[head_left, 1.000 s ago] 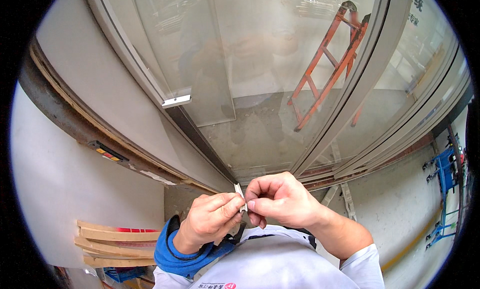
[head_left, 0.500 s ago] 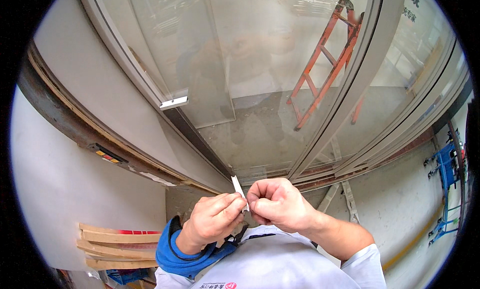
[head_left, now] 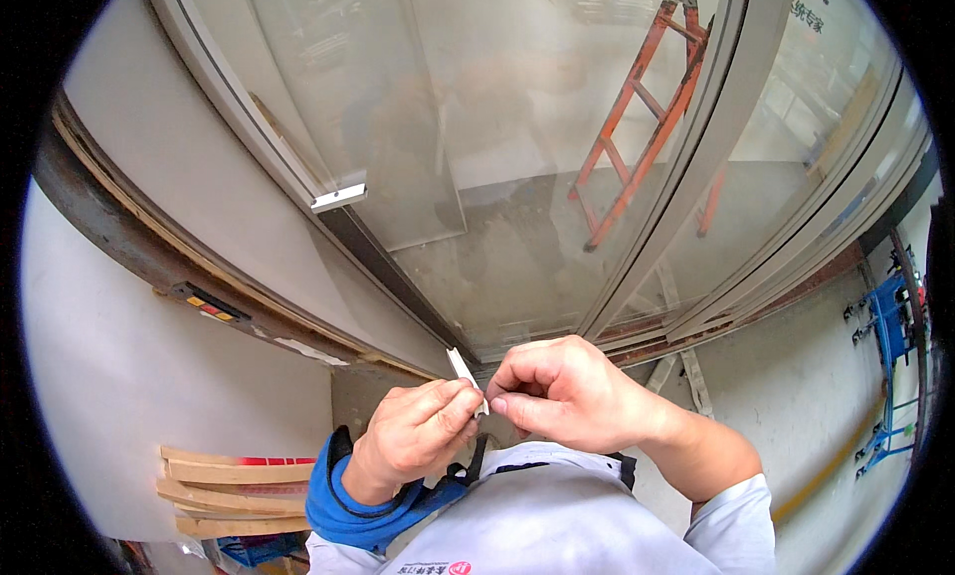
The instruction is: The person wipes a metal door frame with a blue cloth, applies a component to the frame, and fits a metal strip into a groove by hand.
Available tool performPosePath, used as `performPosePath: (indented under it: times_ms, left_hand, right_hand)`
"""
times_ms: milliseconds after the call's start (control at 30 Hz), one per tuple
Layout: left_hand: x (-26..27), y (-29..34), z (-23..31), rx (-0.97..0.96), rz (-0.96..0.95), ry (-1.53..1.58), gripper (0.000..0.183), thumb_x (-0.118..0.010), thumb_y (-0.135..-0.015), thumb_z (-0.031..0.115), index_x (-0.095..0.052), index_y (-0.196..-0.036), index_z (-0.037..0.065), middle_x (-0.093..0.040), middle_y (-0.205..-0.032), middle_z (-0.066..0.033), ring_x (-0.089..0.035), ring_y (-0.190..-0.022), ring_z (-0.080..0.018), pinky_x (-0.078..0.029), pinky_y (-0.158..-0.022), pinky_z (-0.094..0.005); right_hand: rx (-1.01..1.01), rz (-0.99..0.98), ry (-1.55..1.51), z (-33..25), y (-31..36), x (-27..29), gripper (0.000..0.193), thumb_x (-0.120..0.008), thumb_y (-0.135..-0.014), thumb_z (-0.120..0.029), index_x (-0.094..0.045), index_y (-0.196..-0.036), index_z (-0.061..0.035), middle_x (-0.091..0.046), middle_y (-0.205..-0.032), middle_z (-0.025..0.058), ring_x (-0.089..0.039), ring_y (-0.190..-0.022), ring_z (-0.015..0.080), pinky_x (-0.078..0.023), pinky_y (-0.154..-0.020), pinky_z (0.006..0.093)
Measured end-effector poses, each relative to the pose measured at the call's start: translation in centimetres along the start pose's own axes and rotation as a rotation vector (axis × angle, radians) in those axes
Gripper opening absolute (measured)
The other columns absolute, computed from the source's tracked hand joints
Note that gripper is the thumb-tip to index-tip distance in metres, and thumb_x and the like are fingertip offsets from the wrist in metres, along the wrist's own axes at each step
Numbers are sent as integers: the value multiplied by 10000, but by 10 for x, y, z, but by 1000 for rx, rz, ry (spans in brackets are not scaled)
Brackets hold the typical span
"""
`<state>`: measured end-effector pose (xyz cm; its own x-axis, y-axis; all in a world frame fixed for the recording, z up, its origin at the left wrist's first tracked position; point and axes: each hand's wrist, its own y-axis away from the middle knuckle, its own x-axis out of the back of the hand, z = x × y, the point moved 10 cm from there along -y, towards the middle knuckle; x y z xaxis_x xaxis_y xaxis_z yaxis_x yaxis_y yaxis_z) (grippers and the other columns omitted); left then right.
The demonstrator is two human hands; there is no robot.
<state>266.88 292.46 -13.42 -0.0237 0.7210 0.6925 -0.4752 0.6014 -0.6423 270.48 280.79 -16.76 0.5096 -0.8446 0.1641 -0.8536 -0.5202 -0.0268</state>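
Observation:
A short white grooved profile strip [head_left: 461, 365] is pinched between the thumb and fingers of my left hand [head_left: 418, 431]. It slants upward out of the grip, its lower end showing below the thumb. My right hand [head_left: 562, 396] is curled right beside that lower end, with thumb and forefinger closed at the strip's edge; whether something small is between them is hidden. A blue cuff [head_left: 343, 505] wraps my left wrist. In front stands a tall glass door panel [head_left: 517, 277] with metal frames, and a similar white piece [head_left: 339, 198] sits on its left frame.
An orange ladder [head_left: 637, 127] shows through the glass. Stacked wooden strips [head_left: 239, 473] lie at the lower left. A brown frame edge [head_left: 129, 242] carries a dark tool with coloured labels [head_left: 211, 303]. Blue metal racks [head_left: 887, 321] stand at the far right.
My right hand has shifted slightly, its thumb and forefinger now extended toward the strip's lower end. The strip and my left hand have moved a little left. The view has shifted slightly.

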Motion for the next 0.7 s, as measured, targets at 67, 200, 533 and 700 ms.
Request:
performPosePath:
  times_ms: [67,200,533,700]
  left_hand:
    - [0,0,1,-7,-3,0,384,-790,-670,-12,-679,-1036,-43,-689,-894,-174,-712,-726,-312,-571,-581,-355]
    - [0,0,3,-23,12,25,400,-789,-653,-16,-677,-1035,-50,-687,-890,-174,-707,-722,-313,-567,-574,-354]
    - [-5,0,10,-61,-65,11,464,-800,-693,-33,-636,-1125,-65,-683,-968,-193,-713,-778,-324,-588,-600,-360]
    - [-3,0,7,-27,5,28,401,-793,-681,-18,-663,-1058,-54,-688,-923,-181,-715,-745,-317,-574,-583,-349]
  right_hand:
    - [68,-8,83,-9,0,1,72,-654,-915,-38,-675,-918,31,-639,-749,63,-648,-657,115,-514,-584,283]
    - [51,1,65,-10,1,1,72,-672,-891,-43,-678,-906,28,-633,-742,65,-635,-648,125,-503,-577,300]
    - [-109,34,-169,20,3,-5,79,-667,-868,-49,-669,-876,29,-628,-720,13,-533,-648,79,-434,-566,267]
    - [-307,-13,-475,34,7,-14,91,-656,-907,-60,-676,-890,26,-635,-721,5,-560,-643,66,-449,-560,248]
